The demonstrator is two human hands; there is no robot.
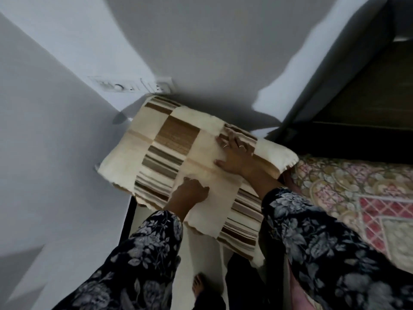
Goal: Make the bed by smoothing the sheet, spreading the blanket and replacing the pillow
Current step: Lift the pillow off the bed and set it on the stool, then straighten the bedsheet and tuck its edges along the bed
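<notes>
A cream pillow [178,139] with brown striped and checked patches lies in the room's corner, at the head end of the bed. My right hand [234,155] lies flat on its right half with fingers spread. My left hand [192,193] rests on the pillow's near part with its fingers curled down onto the cover; whether it pinches the cloth I cannot tell. A pink and cream floral blanket [348,193] covers the bed at the right. Dark floral sleeves cover both arms.
White walls meet in a corner behind the pillow, with a switch panel [131,86] just above it. A dark wooden headboard or cabinet [357,104] stands at the upper right. My bare foot [201,287] shows on the floor below.
</notes>
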